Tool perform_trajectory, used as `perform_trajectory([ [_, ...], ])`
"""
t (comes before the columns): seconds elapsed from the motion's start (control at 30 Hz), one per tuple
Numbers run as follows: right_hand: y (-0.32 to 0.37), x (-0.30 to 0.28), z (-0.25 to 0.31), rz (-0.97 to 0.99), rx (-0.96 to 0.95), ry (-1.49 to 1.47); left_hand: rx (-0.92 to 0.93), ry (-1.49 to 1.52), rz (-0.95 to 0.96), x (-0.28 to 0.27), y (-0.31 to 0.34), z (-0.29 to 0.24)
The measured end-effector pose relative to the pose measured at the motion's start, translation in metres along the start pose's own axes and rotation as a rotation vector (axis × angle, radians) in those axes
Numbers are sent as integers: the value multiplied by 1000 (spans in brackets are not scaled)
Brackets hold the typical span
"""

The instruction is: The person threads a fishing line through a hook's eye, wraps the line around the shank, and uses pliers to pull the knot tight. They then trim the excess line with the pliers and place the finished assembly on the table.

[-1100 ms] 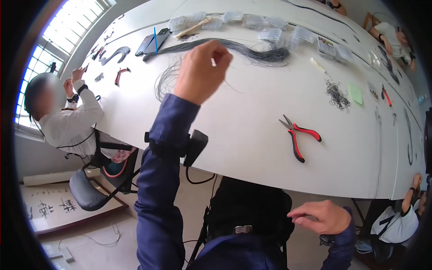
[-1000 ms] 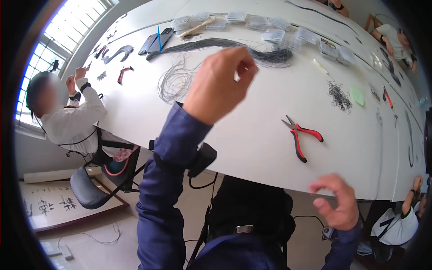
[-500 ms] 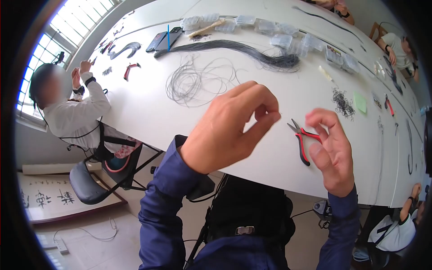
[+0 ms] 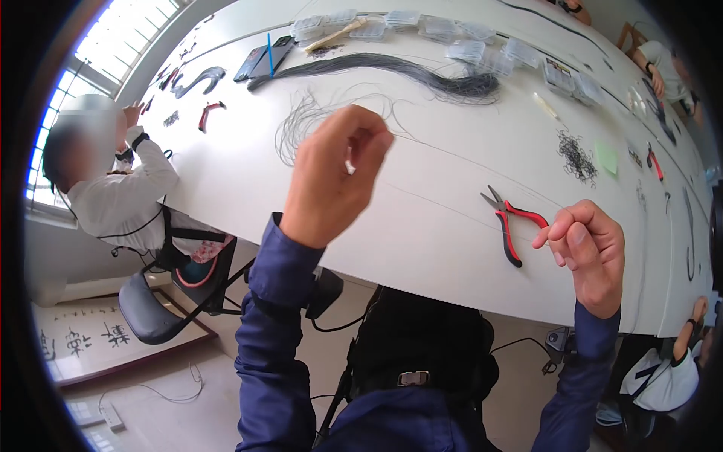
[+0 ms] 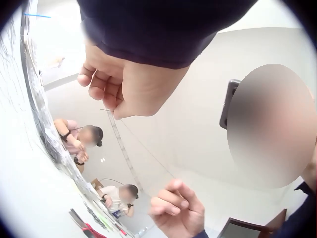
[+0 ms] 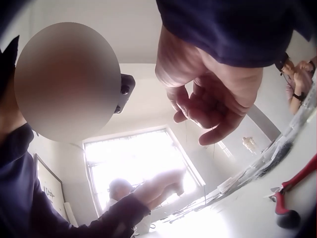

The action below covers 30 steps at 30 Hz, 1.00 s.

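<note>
Over the table my left hand [image 4: 335, 177] pinches a thin grey strand [image 4: 452, 160] between thumb and forefinger. The strand stretches to the right, where my right hand [image 4: 591, 252] has its fingers curled and its thumb on the strand. In the left wrist view the strand [image 5: 148, 149] spans the gap between both hands' fingertips. Red-and-black pliers [image 4: 506, 235] lie with spread handles beside the right hand. Behind the left hand is a loose tangle of strands [image 4: 290, 135], with a long dark grey bundle of strands [image 4: 392, 66] farther back.
Clear plastic boxes [image 4: 467, 51] line the far part of the white table [image 4: 422, 256]. A phone [image 4: 252, 64] lies back left. Small dark hooked pieces [image 4: 576, 157] and a green paper note [image 4: 606, 158] are at the right. Another person [image 4: 113, 181] sits to the left.
My right hand has risen from near my lap to over the table, met the left hand's area and closed on the strand. My left hand came right, then moved back left, drawing the strand out.
</note>
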State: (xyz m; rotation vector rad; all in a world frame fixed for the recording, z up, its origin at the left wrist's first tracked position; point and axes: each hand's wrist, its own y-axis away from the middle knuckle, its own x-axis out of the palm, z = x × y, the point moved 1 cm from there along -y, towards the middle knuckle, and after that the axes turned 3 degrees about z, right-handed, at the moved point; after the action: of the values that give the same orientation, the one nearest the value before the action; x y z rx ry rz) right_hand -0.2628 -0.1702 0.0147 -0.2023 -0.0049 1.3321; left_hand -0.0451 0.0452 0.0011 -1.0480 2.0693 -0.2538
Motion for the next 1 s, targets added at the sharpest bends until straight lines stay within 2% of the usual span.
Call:
perform_trajectory([
  [0.07, 8, -12, -4, -57, -43, -33, -129, -10, -66, -7, -3, 18],
  [0.13, 17, -26, -6, -88, -92, -91, -173, -15, -118, -14, -5, 35],
  [0.2, 31, -42, -3, -147, -21, -110, -216, -34, -135, -21, -5, 48],
  [0.3, 57, -79, 0, -183, 102, 45, -230, -42, 56, -26, -3, 46],
  [0.33, 64, -89, -1, -196, 213, 147, -217, -73, 153, -25, -1, 41],
  [0.4, 71, -112, -2, -210, 428, 360, -101, -31, 232, -12, -1, 24],
  [0.43, 71, -123, 0, -155, 573, 523, -35, -9, 269, -2, -3, 15],
  [0.47, 70, -124, -1, -234, 398, 836, 41, -12, 329, 8, -4, 5],
  [0.53, 62, -102, -8, -364, 18, 1437, 48, 129, 486, 34, -6, -16],
  [0.57, 51, -83, 3, -296, 60, 1201, 68, 147, 584, 45, -9, -33],
  [0.6, 37, -62, 14, -230, 96, 961, 141, 153, 605, 59, -11, -42],
  [0.7, 10, -18, -8, -85, -34, 622, 233, 184, 601, 87, -21, -60],
  [0.77, -7, -7, -17, -46, 65, 438, 239, 216, 573, 96, -31, -62],
  [0.83, -23, -12, -20, 15, 287, 296, 170, 206, 543, 101, -44, -55],
  [0.93, -41, -20, -45, -91, 146, 280, 110, 201, 498, 109, -58, -42],
  [1.0, -48, -34, -48, -197, 174, 225, 79, 186, 488, 116, -66, -36],
])
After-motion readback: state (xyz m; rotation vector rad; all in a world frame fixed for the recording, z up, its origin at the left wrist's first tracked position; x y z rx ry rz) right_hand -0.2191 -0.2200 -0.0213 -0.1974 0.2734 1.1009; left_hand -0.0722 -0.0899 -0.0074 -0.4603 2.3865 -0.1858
